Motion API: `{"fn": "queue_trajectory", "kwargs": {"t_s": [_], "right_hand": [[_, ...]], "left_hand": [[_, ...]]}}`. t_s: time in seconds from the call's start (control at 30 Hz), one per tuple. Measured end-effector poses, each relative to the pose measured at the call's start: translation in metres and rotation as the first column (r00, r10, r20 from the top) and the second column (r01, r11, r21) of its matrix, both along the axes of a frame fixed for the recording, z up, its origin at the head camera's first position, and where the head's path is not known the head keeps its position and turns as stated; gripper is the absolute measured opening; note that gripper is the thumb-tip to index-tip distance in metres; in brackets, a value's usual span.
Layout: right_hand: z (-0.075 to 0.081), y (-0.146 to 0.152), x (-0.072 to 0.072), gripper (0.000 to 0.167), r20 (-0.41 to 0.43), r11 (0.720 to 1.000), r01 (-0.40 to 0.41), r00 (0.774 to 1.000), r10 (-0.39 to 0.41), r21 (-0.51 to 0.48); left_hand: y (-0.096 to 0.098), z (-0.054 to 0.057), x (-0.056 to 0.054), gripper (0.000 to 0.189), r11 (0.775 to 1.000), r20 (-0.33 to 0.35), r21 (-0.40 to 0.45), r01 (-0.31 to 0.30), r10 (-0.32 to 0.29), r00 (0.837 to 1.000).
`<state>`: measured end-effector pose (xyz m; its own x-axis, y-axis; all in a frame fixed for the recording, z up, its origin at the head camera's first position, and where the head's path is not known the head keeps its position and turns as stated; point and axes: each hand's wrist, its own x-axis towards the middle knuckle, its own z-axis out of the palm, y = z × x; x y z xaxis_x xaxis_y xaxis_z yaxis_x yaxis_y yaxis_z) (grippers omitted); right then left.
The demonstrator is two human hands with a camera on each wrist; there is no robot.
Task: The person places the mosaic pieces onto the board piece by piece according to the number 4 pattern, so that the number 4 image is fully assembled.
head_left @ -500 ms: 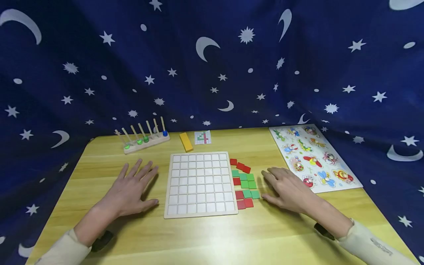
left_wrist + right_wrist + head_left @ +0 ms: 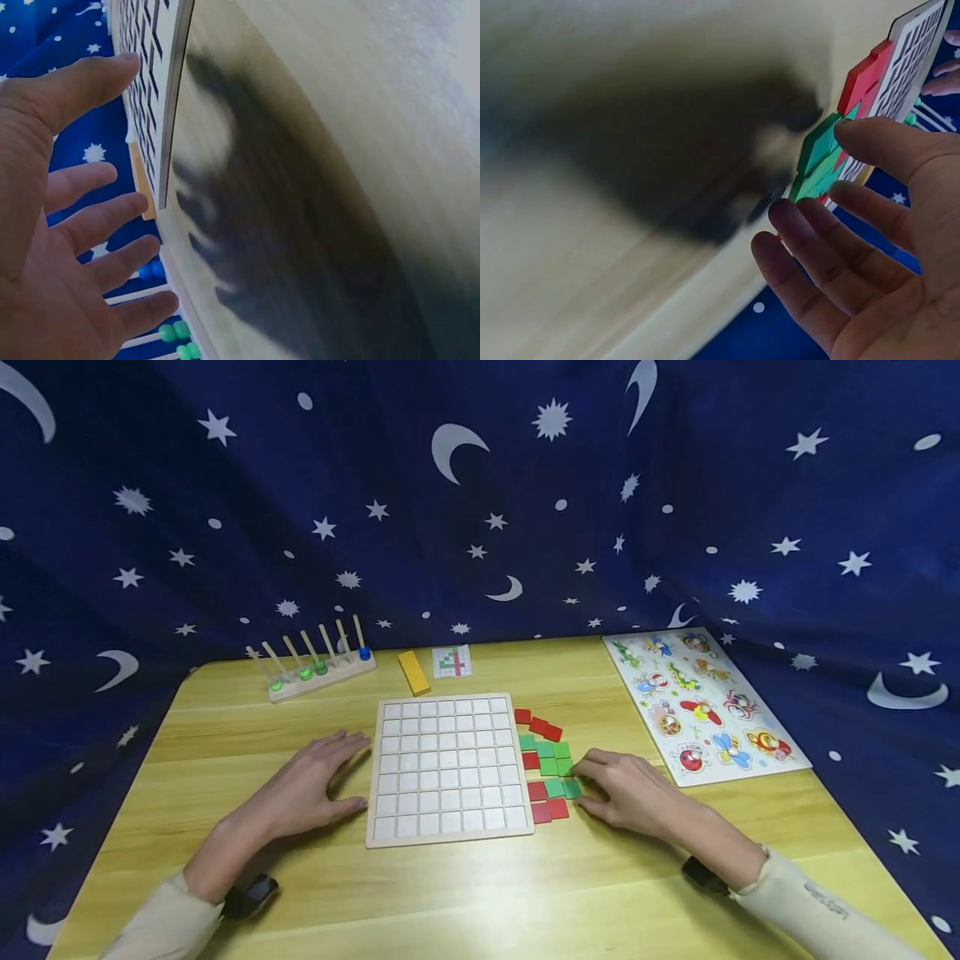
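A white grid board [image 2: 447, 758] with a pale wooden frame lies in the middle of the table. Along its right side lie several red tiles [image 2: 538, 726] and green tiles [image 2: 562, 750], flat in loose rows. My right hand [image 2: 630, 789] is at the outer end of these tiles, thumb and fingers apart and gently bent. In the right wrist view the thumb [image 2: 877, 142] overlaps the green tiles [image 2: 817, 154], and nothing is between the fingers. At the board's left edge, my left hand [image 2: 311, 785] holds nothing, its fingers [image 2: 105, 217] spread and relaxed.
Behind the board stand a peg rack [image 2: 322, 679] with green and blue beads, a yellow block [image 2: 414, 672] and a small pattern card [image 2: 452, 662]. An insect picture puzzle board [image 2: 705, 710] lies at the back right. A starry dark blue cloth [image 2: 480, 510] hangs behind the table.
My right hand has moved left to the outer tiles, its fingers drawing together. My left hand has turned and shifted toward the board's left edge. The head view has tilted slightly.
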<state>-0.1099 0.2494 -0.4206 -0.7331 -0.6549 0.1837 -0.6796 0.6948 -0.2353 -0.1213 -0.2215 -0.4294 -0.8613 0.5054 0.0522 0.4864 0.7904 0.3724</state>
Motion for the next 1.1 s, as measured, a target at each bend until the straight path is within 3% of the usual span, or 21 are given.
{"fn": "queue_trajectory", "kwargs": {"t_s": [0.13, 0.37, 0.6, 0.8, 1.1], "right_hand": [[-0.004, -0.004, 0.001, 0.027, 0.019, 1.0, -0.009, 1.0, 0.009, 0.003], [-0.01, -0.005, 0.003, 0.024, -0.008, 1.0, -0.003, 1.0, 0.004, 0.005], [-0.01, -0.006, 0.003, 0.021, 0.006, 1.0, 0.005, 1.0, -0.005, 0.004], [-0.004, -0.004, 0.0, 0.023, -0.016, 1.0, 0.02, 1.0, -0.02, -0.023], [0.005, -0.021, -0.019, 0.023, -0.016, 0.997, 0.013, 1.0, -0.014, -0.07]], "left_hand": [[0.003, -0.007, -0.002, 0.086, 1.0, 0.051, 0.026, 0.007, -0.009, 0.999], [0.006, -0.016, -0.006, 0.09, 0.997, 0.065, 0.063, 0.036, -0.04, 0.997], [0.006, -0.016, -0.01, 0.089, 0.997, 0.168, 0.072, 0.001, -0.013, 0.986], [0.007, -0.013, -0.011, 0.083, 0.998, 0.193, 0.067, 0.006, -0.019, 0.981], [0.006, -0.013, -0.01, 0.083, 0.995, 0.231, 0.096, -0.014, -0.009, 0.973]]}}
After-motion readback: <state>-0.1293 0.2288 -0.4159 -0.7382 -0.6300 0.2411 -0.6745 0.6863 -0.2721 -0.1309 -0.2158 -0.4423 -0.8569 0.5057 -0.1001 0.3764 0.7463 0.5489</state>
